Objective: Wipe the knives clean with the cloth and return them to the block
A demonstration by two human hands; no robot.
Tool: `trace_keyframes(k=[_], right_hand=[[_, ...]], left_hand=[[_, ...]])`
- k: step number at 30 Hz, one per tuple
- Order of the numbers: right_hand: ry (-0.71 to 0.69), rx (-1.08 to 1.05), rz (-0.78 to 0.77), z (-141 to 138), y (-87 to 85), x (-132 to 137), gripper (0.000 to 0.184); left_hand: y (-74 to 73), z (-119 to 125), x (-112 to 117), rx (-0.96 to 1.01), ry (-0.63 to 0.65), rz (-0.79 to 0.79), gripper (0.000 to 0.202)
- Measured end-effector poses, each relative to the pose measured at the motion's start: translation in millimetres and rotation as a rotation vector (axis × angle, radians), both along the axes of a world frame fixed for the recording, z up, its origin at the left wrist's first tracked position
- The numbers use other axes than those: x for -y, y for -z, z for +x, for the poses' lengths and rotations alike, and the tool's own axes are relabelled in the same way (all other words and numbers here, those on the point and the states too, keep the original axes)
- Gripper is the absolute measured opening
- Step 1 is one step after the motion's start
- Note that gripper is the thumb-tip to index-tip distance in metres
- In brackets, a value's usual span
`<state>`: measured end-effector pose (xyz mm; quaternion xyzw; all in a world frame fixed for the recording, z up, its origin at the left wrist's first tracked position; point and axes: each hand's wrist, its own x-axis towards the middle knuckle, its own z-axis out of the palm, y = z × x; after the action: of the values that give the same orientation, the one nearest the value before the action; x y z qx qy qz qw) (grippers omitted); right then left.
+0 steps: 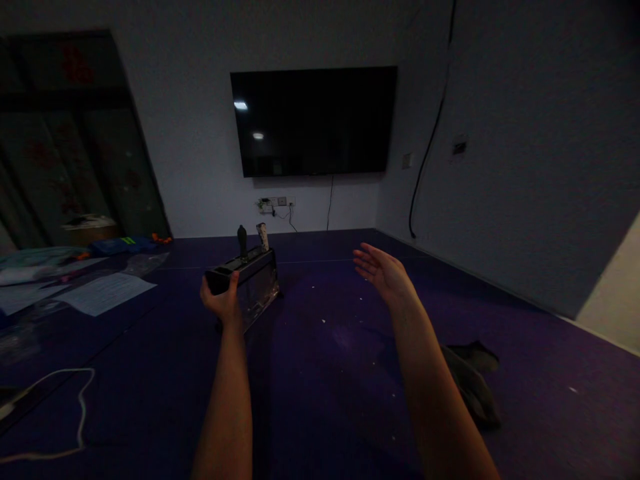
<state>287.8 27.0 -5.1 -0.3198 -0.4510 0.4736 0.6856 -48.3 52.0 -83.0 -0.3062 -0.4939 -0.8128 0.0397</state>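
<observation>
My left hand [221, 299] grips the near end of a long dark rack-like object [250, 273] with a clear panel on its side, holding it above the purple floor. Two small upright pieces [253, 240], one dark and one pale, stick up from its far end. My right hand [383, 270] is raised to the right of it, palm turned inward and fingers spread, holding nothing and touching nothing.
A dark television [314, 120] hangs on the far wall above a power strip [275, 202] with cables. Papers and plastic sheets [105, 292] lie on the floor at left, and a white cord [80, 407] lies nearer. A dark cloth [473, 380] lies at right.
</observation>
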Motion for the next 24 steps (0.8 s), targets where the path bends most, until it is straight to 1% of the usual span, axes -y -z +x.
trace_keyframes(k=[2,3,10,14,16,18,20,22,23,24], right_hand=[[0.01,0.001,0.009,3,-0.4,-1,0.025],[0.016,0.0,0.012,5,-0.6,-1,0.025],[0.058,-0.022,0.039,13,-0.1,-3,0.026],[0.07,-0.013,0.042,15,-2.1,1,0.026],[0.104,0.047,0.024,19,-4.2,4,0.029],[0.194,0.161,0.013,30,-5.5,6,0.033],[0.331,0.31,0.009,48,-3.6,6,0.033],[0.464,0.473,-0.027,75,3.2,4,0.029],[0.514,0.565,-0.065,91,8.5,3,0.025],[0.556,0.656,-0.138,107,15.0,3,0.021]], left_hand=[[-0.2,1,-1,0.037,-0.097,0.012,0.076],[-0.1,2,-1,0.038,-0.112,0.011,0.076],[0.5,-2,-5,-0.047,-0.058,-0.018,0.076],[-0.1,-1,0,-0.056,-0.147,-0.062,0.075],[-1.2,0,4,-0.09,-0.178,-0.099,0.074],[-4.5,3,9,-0.155,-0.199,-0.118,0.076],[-11.5,6,16,-0.243,-0.227,-0.106,0.077],[-22.9,10,24,-0.338,-0.252,-0.056,0.075],[-30.1,13,28,-0.373,-0.259,-0.023,0.071],[-37.9,15,32,-0.397,-0.256,0.008,0.066]])
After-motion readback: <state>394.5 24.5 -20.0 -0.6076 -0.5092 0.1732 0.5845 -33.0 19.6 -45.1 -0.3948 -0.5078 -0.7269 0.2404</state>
